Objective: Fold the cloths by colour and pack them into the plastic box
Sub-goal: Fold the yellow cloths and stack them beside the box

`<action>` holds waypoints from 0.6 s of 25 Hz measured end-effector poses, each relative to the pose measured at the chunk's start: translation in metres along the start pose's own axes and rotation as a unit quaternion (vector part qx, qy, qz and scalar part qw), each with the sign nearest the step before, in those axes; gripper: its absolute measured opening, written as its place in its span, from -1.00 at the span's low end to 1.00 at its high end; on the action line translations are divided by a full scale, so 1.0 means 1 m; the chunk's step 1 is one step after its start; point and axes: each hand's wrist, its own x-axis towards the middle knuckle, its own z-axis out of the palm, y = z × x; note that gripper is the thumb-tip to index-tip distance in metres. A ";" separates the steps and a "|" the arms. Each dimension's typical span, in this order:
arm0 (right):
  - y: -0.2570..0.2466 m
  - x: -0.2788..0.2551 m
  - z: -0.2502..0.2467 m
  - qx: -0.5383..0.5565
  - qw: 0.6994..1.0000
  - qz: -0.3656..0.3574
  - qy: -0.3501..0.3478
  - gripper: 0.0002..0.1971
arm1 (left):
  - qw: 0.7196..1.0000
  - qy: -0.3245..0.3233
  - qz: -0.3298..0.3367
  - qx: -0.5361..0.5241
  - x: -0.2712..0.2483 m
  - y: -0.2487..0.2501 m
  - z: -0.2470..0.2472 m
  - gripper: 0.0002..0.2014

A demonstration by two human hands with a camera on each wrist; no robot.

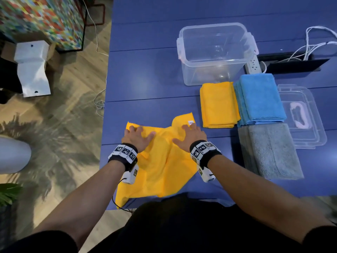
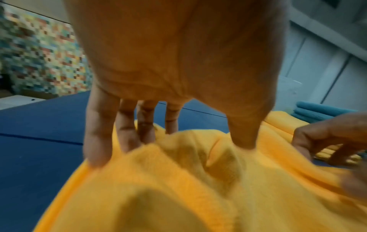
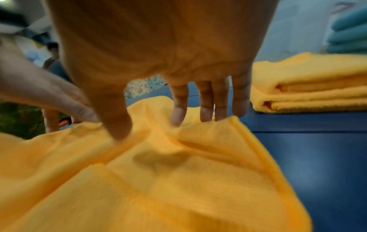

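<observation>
On the blue table (image 1: 145, 73) the clear plastic box (image 1: 216, 52) stands empty toward the far edge, with folded grey (image 1: 271, 152), blue (image 1: 259, 97) and yellow (image 1: 218, 106) piles lined up down the right side. The loose yellow cloth (image 1: 160, 167) lies rumpled at the near edge, one corner hanging over it — left hand (image 1: 135, 136) and right hand (image 1: 191, 136) both press flat on its far part, fingers spread, gripping nothing. The likely trouble: creases between the palms get folded in, or the overhanging corner drags the cloth off the edge.

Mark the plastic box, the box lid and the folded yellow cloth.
plastic box (image 1: 182, 52), head view, left rim.
box lid (image 1: 317, 132), head view, bare right part.
folded yellow cloth (image 1: 218, 106), head view, top face.
</observation>
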 end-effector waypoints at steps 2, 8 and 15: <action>0.000 0.013 0.000 -0.004 1.000 0.016 0.011 -0.15 | 0.999 0.018 0.006 0.032 0.008 -0.004 0.002 -0.28; 0.006 0.039 -0.010 -0.018 0.999 0.043 -0.007 0.07 | 0.996 0.008 -0.084 0.027 0.045 -0.032 -0.017 -0.18; 0.006 -0.001 0.000 0.021 0.989 -0.141 -0.050 -0.40 | 0.965 0.161 0.200 -0.059 -0.007 -0.002 0.011 -0.73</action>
